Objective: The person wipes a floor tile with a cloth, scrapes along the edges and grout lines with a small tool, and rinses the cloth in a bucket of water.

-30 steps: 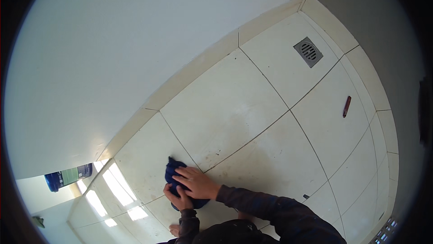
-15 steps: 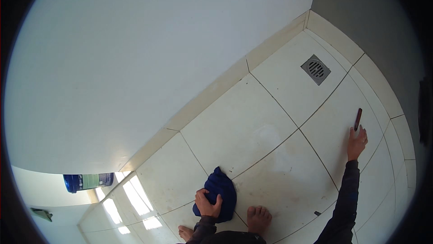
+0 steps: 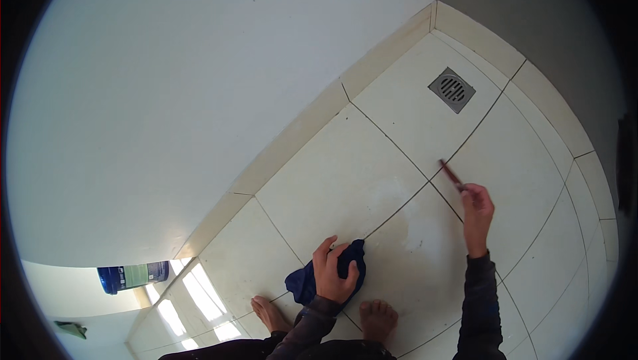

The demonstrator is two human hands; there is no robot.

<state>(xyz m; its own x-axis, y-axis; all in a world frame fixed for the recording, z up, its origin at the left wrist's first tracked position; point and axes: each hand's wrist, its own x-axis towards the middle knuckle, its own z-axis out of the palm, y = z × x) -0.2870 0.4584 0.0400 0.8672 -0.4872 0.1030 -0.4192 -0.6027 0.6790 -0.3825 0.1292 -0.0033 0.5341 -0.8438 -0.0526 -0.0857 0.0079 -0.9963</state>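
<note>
On the tiled floor (image 3: 312, 160), my left hand (image 3: 329, 270) rests on a crumpled dark blue cloth (image 3: 299, 283), fingers bent and apart. My right hand (image 3: 478, 214) grips one end of a slim dark red tool (image 3: 450, 172), its far end angled up-left near the crossing of grout lines. The tool is slightly blurred, so its kind is unclear. My bare feet (image 3: 379, 317) stand either side of the cloth at the bottom.
A square metal drain (image 3: 452, 89) sits near the far corner. A white wall (image 3: 199, 94) with tiled skirting (image 3: 385, 54) runs along the left, a grey wall (image 3: 525, 7) along the right. A blue bucket (image 3: 113, 280) is at lower left, with sunlit patches beside it.
My right hand left the cloth, reached rightward to the red tool lying on the floor, and now holds it further left. The cloth and left hand have shifted rightward in view.
</note>
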